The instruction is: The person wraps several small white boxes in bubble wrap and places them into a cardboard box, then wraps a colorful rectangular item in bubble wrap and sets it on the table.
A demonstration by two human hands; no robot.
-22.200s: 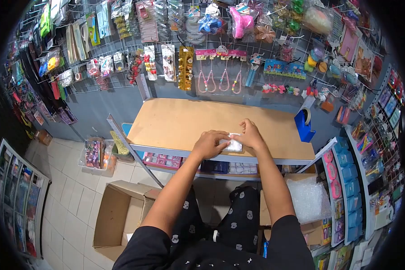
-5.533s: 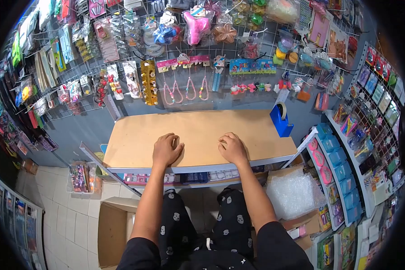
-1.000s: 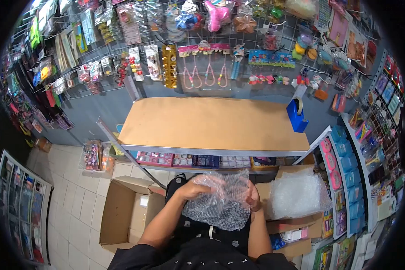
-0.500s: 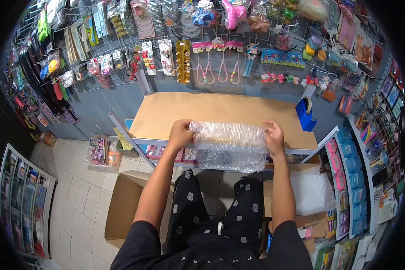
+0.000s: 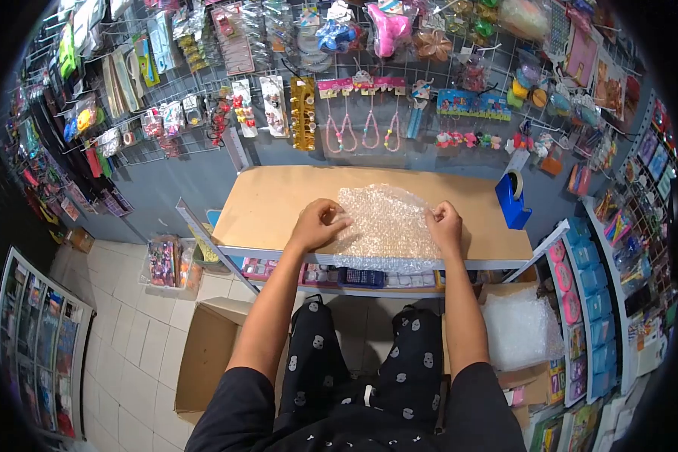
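Note:
A sheet of clear bubble wrap [image 5: 388, 226] lies over the front part of the wooden tabletop [image 5: 279, 188], its near edge hanging past the table's front edge. My left hand [image 5: 320, 226] is at the sheet's left side, fingers curled with the fingertips on its edge. At the right side, my right hand [image 5: 445, 226] pinches the edge between thumb and fingers. On the right end of the tabletop stands a blue tape dispenser [image 5: 512, 202] with a roll of tape.
More bubble wrap [image 5: 521, 328] is piled beside my right leg. An open cardboard box [image 5: 207, 354] stands on the floor at left, with a plastic bin [image 5: 169, 267] behind it. Packaged accessories hang from the wall grid [image 5: 422, 68]. Small trays [image 5: 361, 277] fill the shelf under the tabletop.
The bubble wrap has gone from held up in front of the table's edge to lying flatter and farther back over the tabletop. My right hand has moved slightly inward.

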